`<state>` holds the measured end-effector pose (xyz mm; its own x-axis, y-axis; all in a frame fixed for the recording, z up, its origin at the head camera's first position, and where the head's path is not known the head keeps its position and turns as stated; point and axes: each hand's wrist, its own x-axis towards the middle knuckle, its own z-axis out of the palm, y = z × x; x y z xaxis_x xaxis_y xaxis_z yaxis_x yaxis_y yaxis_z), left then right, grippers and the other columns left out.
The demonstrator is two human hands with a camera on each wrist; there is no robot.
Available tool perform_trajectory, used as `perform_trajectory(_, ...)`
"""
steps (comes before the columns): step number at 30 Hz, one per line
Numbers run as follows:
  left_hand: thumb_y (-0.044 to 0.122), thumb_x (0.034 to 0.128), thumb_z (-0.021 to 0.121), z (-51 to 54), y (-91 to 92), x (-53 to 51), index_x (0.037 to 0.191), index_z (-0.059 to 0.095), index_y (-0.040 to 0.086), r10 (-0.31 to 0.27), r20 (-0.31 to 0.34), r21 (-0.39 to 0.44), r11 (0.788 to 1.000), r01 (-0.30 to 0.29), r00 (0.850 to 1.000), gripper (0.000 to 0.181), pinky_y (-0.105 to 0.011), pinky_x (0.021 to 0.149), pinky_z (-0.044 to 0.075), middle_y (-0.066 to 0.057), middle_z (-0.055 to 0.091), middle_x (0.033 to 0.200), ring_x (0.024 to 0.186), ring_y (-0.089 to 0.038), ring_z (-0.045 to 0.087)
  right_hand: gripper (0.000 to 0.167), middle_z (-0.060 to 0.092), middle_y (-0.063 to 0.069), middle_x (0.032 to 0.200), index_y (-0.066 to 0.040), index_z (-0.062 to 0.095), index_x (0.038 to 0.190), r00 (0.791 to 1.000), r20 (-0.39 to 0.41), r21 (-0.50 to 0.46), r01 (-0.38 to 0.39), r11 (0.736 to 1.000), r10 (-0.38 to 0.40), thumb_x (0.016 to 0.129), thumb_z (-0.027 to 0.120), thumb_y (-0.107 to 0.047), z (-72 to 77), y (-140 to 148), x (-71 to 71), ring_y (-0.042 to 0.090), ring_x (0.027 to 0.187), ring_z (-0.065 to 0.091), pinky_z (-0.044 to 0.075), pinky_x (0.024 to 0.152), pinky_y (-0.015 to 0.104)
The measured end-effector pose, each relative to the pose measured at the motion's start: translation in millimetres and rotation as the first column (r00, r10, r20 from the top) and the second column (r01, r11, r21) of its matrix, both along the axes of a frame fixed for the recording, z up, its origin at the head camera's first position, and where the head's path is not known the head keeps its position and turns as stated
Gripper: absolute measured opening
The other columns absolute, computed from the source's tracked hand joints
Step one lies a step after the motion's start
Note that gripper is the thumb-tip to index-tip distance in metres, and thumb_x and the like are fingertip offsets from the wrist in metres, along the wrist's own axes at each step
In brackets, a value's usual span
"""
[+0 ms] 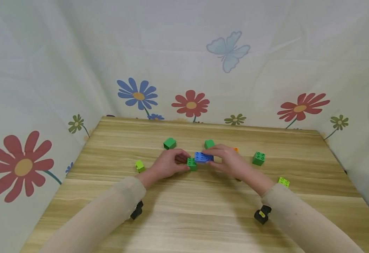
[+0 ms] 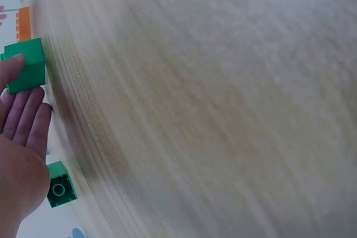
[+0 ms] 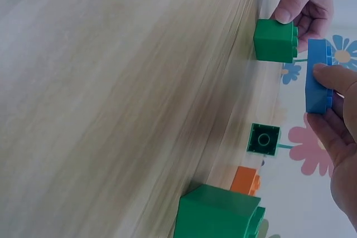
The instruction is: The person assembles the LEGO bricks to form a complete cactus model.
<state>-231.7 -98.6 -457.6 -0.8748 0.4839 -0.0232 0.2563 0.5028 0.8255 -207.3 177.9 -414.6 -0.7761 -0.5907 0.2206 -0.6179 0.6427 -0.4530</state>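
My left hand (image 1: 168, 163) pinches a green toy building brick (image 1: 191, 165) near the middle of the table, thumb on its near side. In the left wrist view the thumb lies against this green brick (image 2: 30, 71). My right hand (image 1: 230, 162) grips a longer blue brick (image 1: 200, 157), studs up, between thumb and fingers. The right wrist view shows the blue brick (image 3: 317, 90) raised higher than the green brick (image 3: 272, 42), with a gap between them. Part of the blue brick is covered by the right fingers.
On the wooden table (image 1: 184, 218), green bricks (image 1: 170, 143) (image 1: 209, 144) lie beyond the hands, another green brick (image 1: 258, 159) to the right. Lime bricks (image 1: 140, 166) (image 1: 283, 182) sit at either side. An orange brick (image 1: 236, 149) is mostly hidden behind the right hand. A flowered cloth (image 1: 159, 42) hangs behind.
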Motion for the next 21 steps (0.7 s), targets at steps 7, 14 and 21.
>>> perform_trajectory(7,0.013,0.0909,0.088,-0.5,-0.1,1.3,0.124,0.074,0.009,0.004,0.003,0.016,1.0,-0.004,1.0,0.036,-0.036,0.1,0.06,-0.003,0.076,0.118,0.11,-0.019,0.073,0.041,0.074,0.012,0.131,-0.007,0.074,0.135,0.999,-0.027,-0.011,-0.047,0.999,0.047,0.094,0.083,-0.01,-1.0,-7,-1.7,0.033,0.124,0.068,0.058,0.103,0.05)
perform_trajectory(14,0.014,0.0907,0.088,-3.0,-1.1,-0.9,0.122,0.074,0.01,0.003,0.0,0.021,1.0,-0.003,1.0,0.035,-0.035,0.099,0.06,-0.001,0.076,0.116,0.108,-0.016,0.072,0.039,0.075,0.012,0.13,-0.005,0.075,0.132,0.997,-0.017,-0.021,-0.072,0.997,0.072,0.094,0.083,-0.008,-5.3,-12,-3.6,0.034,0.125,0.067,0.058,0.103,0.05)
perform_trajectory(21,0.015,0.0915,0.087,-1.3,-1.8,-1.3,0.123,0.073,0.009,-0.003,0.001,0.016,1.0,0.003,1.0,0.035,-0.036,0.1,0.06,-0.003,0.076,0.117,0.11,-0.018,0.073,0.037,0.075,0.01,0.128,-0.005,0.076,0.129,0.997,-0.012,-0.021,-0.072,0.997,0.072,0.093,0.084,-0.009,-8.0,-16,-5.3,0.032,0.124,0.068,0.057,0.105,0.05)
